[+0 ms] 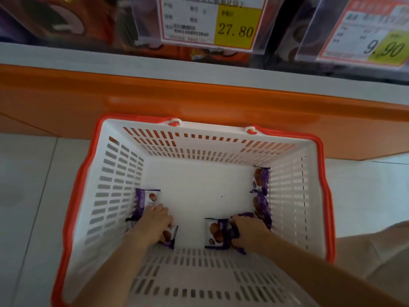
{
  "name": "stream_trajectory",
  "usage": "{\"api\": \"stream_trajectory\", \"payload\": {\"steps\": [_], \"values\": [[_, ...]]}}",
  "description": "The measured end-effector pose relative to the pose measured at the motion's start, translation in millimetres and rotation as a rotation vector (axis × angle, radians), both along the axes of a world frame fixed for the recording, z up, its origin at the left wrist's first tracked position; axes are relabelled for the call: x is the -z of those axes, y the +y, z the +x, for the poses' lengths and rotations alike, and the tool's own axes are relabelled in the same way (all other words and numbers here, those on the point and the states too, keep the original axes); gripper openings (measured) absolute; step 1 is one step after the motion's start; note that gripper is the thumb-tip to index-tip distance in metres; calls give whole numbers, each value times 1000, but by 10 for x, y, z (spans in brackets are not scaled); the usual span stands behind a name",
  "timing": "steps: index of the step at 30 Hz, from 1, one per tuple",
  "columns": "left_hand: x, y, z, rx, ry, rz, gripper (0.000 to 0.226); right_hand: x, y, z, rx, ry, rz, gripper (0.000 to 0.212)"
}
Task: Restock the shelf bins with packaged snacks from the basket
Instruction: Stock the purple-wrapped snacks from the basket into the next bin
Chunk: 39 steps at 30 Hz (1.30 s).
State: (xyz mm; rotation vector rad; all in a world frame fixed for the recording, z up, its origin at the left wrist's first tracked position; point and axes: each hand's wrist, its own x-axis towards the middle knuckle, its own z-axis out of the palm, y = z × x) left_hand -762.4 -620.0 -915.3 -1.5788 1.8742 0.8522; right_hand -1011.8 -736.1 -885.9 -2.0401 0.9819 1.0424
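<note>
A white basket [199, 142] with an orange rim stands on the floor below the shelf. Several purple-and-white snack packets lie on its bottom. My left hand [152, 224] reaches down at the left and closes over a snack packet [170, 237], with another packet [143, 202] just beyond its fingers. My right hand [247, 227] grips the purple edge of a packet [215, 233] near the middle. Two more packets [261, 180] lean against the right wall.
The orange shelf base [199, 100] runs across just behind the basket. Clear shelf bins with price tags [212, 23] and dark snack packs hang above. Pale floor tiles [28, 185] lie to the left; my beige trouser leg [376, 251] is at right.
</note>
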Motion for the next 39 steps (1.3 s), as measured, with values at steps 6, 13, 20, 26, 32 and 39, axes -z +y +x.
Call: {"api": "stream_trajectory", "payload": {"steps": [6,13,20,26,32,39], "values": [[-110,-1,-2,-215,134,-140,25,-75,-134,65,199,-40,-62,41],[-426,-317,29,-658,250,-447,30,-378,-370,300,388,-235,-78,44],[-838,-590,-98,-864,311,-569,28,-819,-545,407,531,-414,-20,53],[-1162,-758,-342,-1086,382,-682,30,-1155,-603,440,640,-533,59,44],[-1425,-808,-559,-1095,374,-716,30,-1370,-575,362,946,-755,351,46],[-1821,-878,-790,-1086,526,-792,27,-1757,-738,193,700,-767,350,36]]}}
